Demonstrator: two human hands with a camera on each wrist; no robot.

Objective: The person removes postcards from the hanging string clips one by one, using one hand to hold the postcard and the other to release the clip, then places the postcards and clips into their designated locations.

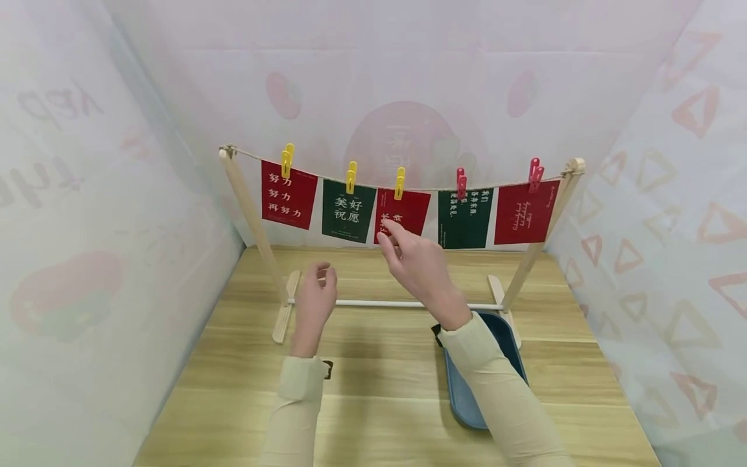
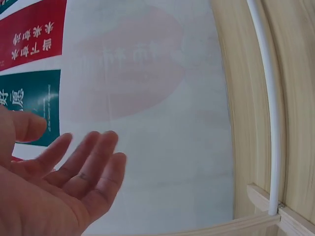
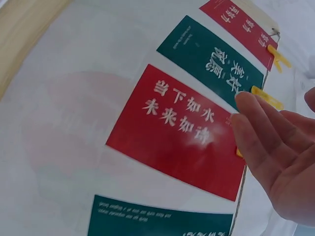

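My right hand [image 1: 421,267] is raised in front of the middle red card [image 1: 413,206], its fingers loosely bent with nothing in them. It covers that card's lower part in the head view. My left hand [image 1: 316,297] hovers lower, below the left green card [image 1: 348,209], palm up and holding nothing in the left wrist view. The cards hang from a thin string [image 1: 248,154]. Yellow clothespins [image 1: 351,177] clip the left red card [image 1: 288,196] and the two cards after it. Pink clothespins [image 1: 461,183] clip the right green card [image 1: 465,220] and the far right red card [image 1: 527,214].
Two wooden posts [image 1: 248,220] on flat feet carry the string, joined low down by a white rod [image 1: 379,303]. A blue tray [image 1: 463,395] lies on the wooden table [image 1: 385,402], partly under my right forearm. Printed white cloth [image 1: 192,84] surrounds the table.
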